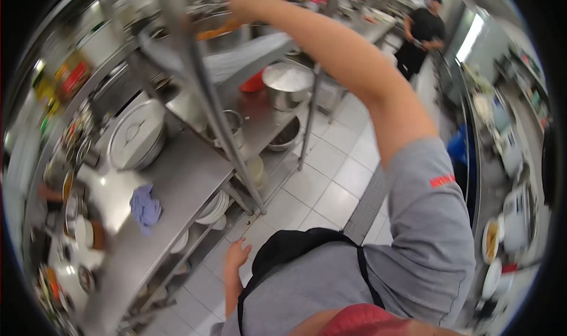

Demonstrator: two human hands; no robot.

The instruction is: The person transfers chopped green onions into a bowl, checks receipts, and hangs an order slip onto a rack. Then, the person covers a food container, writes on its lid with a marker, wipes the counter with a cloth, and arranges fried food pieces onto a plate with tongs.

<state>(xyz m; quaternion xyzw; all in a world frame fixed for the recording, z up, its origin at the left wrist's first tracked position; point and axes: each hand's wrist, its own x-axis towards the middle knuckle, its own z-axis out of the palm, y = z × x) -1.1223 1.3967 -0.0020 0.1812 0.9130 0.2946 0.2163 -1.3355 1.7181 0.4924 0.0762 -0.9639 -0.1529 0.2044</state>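
Observation:
My right arm stretches up across the view. My right hand (248, 6) is over the upper shelf, beside a large metal pot (227, 40) with something orange (217, 32) at its rim. Its fingers are blurred, so whether they hold anything is unclear. Low at my side, my left hand (237, 254) hangs above the tiled floor, fingers apart and nothing in it. A purple cloth (145, 208) lies crumpled on the steel counter (195, 179), near a big lidded round pot (137, 136).
Steel posts (204, 93) rise from the counter. A silver pot (287, 83), white bowls (214, 209) and a white bucket (255, 171) sit on lower shelves. A person in black (426, 28) stands in the aisle at the back right. Another counter (481, 176) runs along the right.

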